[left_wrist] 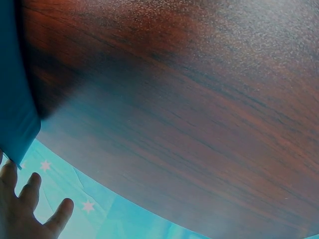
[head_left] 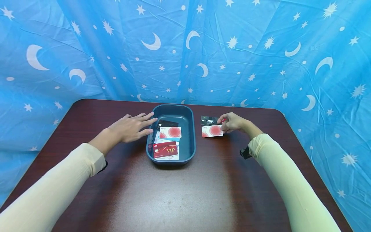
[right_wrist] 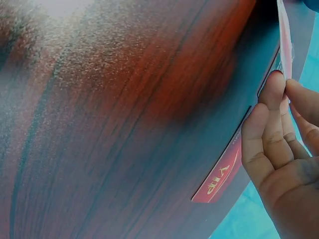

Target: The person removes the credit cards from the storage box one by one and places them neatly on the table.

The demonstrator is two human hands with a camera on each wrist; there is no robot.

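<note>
A person in cream sleeves works at a dark wood surface point(head_left: 179, 193) backed by a blue curtain point(head_left: 87, 48) printed with white moons and stars.

On the left, the left hand point(head_left: 131, 128) lies flat with its fingers straight and relaxed, gripping nothing. Its fingertips rest on the left rim of a dark blue tray point(head_left: 189, 141). The left wrist view shows only three fingertips at the bottom corner, a strip of the tray's wall and bare wood.

The oblong tray stands in the middle, its long axis running away from the person. Inside lie several cards, overlapping: a black card point(head_left: 167, 123) at the far end, a white card with a red disc point(head_left: 171, 131), a pale blue-edged card mostly hidden beneath the others, and a red VIP card point(head_left: 165, 150) nearest the person. Their long sides run left to right.

Just right of the tray, on the surface, lie a black VIP card point(head_left: 209, 120) and in front of it a white card with a red circle point(head_left: 212, 130), both with their long axis left to right.

On the right, the right hand point(head_left: 232, 122) has its fingers curled and pinches the right edge of the white card. A small red edge shows by the fingers in the head view. The right wrist view shows a red VIP card point(right_wrist: 219, 180) on the surface under the fingers point(right_wrist: 271, 129), cut off, and the pinched card edge-on.
</note>
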